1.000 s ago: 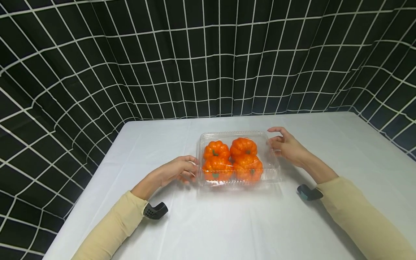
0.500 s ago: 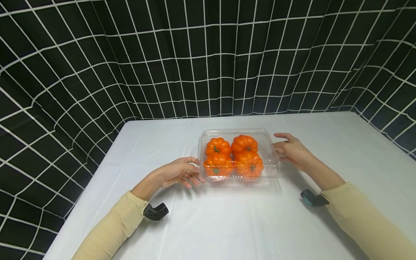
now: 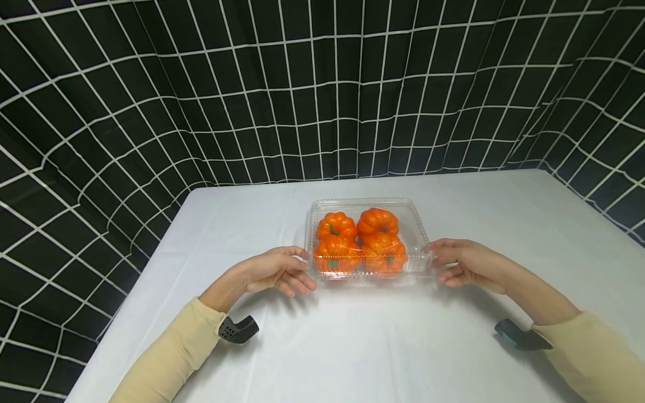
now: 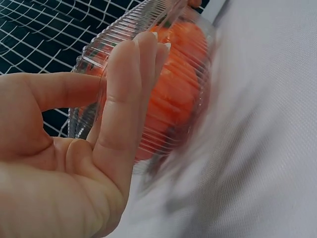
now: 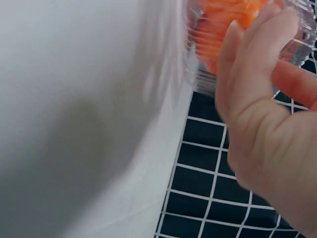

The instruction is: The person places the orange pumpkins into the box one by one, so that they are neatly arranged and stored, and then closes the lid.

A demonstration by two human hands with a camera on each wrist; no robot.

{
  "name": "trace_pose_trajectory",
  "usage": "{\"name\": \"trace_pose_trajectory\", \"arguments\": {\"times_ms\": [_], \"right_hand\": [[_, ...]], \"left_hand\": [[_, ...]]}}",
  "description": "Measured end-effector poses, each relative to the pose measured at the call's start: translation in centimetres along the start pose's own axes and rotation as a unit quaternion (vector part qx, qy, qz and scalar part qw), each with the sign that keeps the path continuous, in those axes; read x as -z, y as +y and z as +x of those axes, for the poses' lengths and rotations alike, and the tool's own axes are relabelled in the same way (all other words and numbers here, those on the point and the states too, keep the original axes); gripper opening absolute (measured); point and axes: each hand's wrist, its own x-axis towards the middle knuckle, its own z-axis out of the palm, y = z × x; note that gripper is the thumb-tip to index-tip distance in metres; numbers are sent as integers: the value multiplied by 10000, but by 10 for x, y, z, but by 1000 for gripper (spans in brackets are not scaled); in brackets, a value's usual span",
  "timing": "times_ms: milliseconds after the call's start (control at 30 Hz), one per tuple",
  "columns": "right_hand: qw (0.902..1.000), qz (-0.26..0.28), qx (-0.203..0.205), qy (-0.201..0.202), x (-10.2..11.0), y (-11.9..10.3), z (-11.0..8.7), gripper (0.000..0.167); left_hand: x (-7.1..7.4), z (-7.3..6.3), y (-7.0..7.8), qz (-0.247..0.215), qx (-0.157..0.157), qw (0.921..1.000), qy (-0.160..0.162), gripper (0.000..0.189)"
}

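Note:
A clear plastic clamshell box [image 3: 415, 229] sits on the white table with its lid down. Inside it, several small orange pumpkins [image 3: 379, 221] with green stems are packed together towards the left. At the box's left side is my left hand [image 3: 276, 271]; its fingers are extended in the left wrist view, where the thumb lies close to the side wall [image 4: 89, 106]. My right hand [image 3: 471, 264] is at the front right corner, thumb and fingertips at the rim. In the right wrist view its fingers [image 5: 252, 69] are only slightly bent and hide part of the box.
A white cloth covers the table [image 3: 353, 347]. Black curtains [image 3: 322, 95] with a white grid rise behind it and at both sides. A dark wrist device [image 3: 238, 330] is on the left sleeve, and another dark device [image 3: 521, 336] is on the right.
My right hand has come forward along the box's right side, from near the back to the front corner. The box shifted slightly away from me early on. My left hand stays at the left side.

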Motion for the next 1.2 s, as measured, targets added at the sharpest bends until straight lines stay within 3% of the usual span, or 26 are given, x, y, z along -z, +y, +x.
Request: {"name": "trace_pose_trajectory", "arguments": {"times_ms": [200,433,833,1200], "right_hand": [[9950,589,147,-796,0,4,-9,65],[9788,1055,479,-1688,0,8,-12,73],[9821,1248,656,-1249,-5,10,-8,66],[9854,1210,584,-1048,-7,8,-9,73]], "left_hand": [[0,-1,0,22,-26,10000,29,32],[-4,-1,2,-54,-31,10000,-52,32],[-6,2,0,-288,-50,9995,141,31],[-9,2,1,-313,-65,9989,345,31]]}}
